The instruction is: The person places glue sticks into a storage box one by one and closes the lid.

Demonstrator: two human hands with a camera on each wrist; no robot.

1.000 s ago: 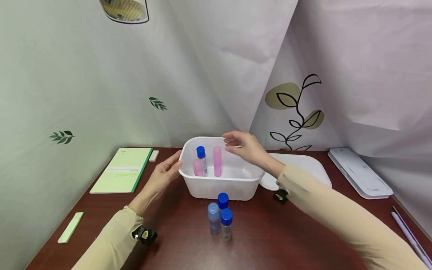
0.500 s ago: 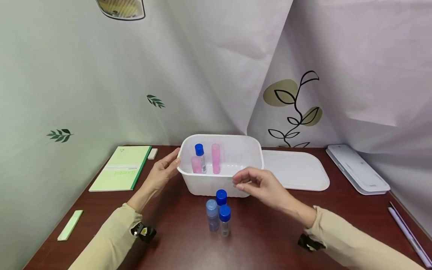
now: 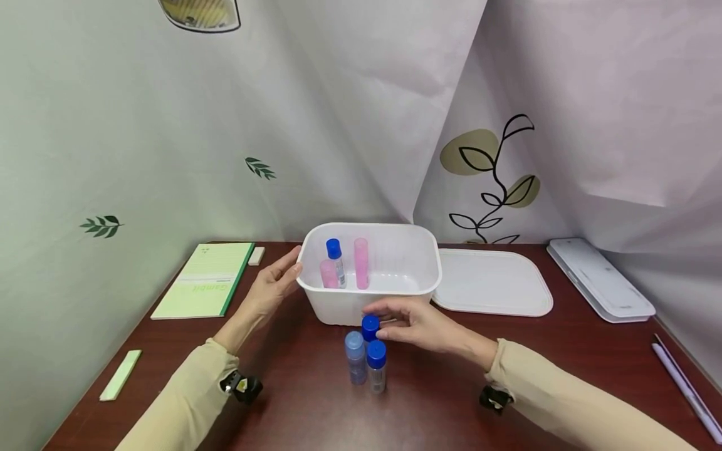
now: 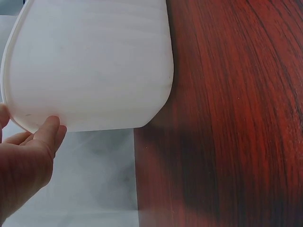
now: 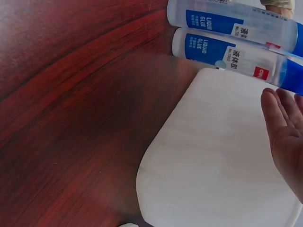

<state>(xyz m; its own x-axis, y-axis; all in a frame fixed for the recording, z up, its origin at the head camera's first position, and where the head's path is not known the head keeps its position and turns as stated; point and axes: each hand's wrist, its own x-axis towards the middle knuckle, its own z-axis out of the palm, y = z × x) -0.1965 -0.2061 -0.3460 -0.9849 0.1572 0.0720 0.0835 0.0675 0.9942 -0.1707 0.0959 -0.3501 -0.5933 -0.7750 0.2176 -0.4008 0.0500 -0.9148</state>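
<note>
A white plastic tub (image 3: 338, 308) stands mid-table; inside it are a blue-capped glue bottle (image 3: 336, 262), a tall pink tube (image 3: 361, 263) and a short pink tube (image 3: 328, 274). In front stand three glue bottles: a pale-capped one (image 3: 355, 358), a blue-capped one (image 3: 376, 368) and a rear one (image 3: 370, 326). My right hand (image 3: 417, 326) reaches the rear bottle's cap, fingers straight behind it and thumb beside it. The right wrist view shows those fingers (image 5: 284, 127) just under a bottle's blue cap (image 5: 294, 75). My left hand (image 3: 271, 291) rests flat against the tub's left wall (image 4: 94, 61).
The tub's white lid (image 3: 491, 282) lies to its right, a white case (image 3: 600, 279) and a pen (image 3: 685, 388) further right. A green notebook (image 3: 205, 279), a small eraser (image 3: 256, 255) and a pale green strip (image 3: 120, 374) lie at the left.
My right hand has left the inside of the tub, come over its front wall and dropped to the rear glue bottle's cap. The left hand has stayed on the tub.
</note>
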